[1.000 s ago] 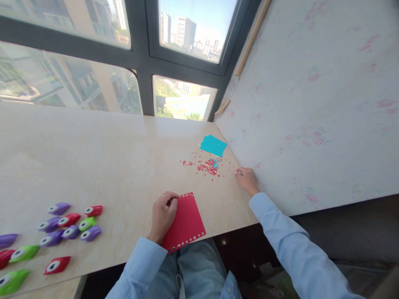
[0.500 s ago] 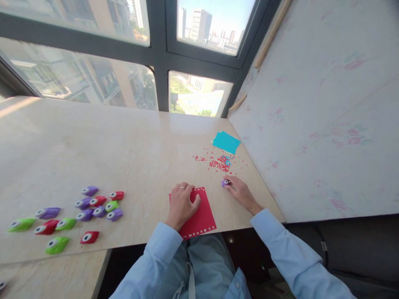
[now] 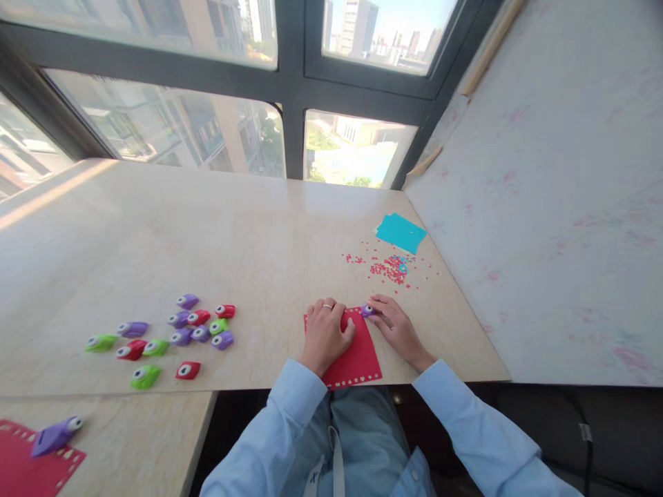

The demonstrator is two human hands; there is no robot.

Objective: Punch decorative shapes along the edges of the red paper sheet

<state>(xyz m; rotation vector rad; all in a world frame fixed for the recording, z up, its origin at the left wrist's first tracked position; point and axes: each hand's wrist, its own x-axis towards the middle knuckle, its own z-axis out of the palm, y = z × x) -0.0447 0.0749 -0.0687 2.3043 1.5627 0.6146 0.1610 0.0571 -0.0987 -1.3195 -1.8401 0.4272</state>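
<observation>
A red paper sheet point(image 3: 357, 355) with punched holes along its near edge lies at the front edge of the table point(image 3: 155, 228). My left hand point(image 3: 326, 335) rests flat on its left part, a ring on one finger. My right hand point(image 3: 396, 328) holds a small purple paper punch point(image 3: 367, 310) at the sheet's top right corner. Red punched bits point(image 3: 388, 268) lie scattered just beyond, with a blue paper stack point(image 3: 400, 232) behind them.
Several purple, green and red punches point(image 3: 197, 328) are spread on the table to the left. A second red sheet point(image 3: 36, 466) with a purple punch point(image 3: 54, 435) on it lies on a lower surface at bottom left. A wall point(image 3: 543, 172) bounds the right, windows the far side.
My right hand has carried the purple punch from the table's right side, near the wall, to the red sheet's corner. My left hand slid further onto the sheet. The camera turned left.
</observation>
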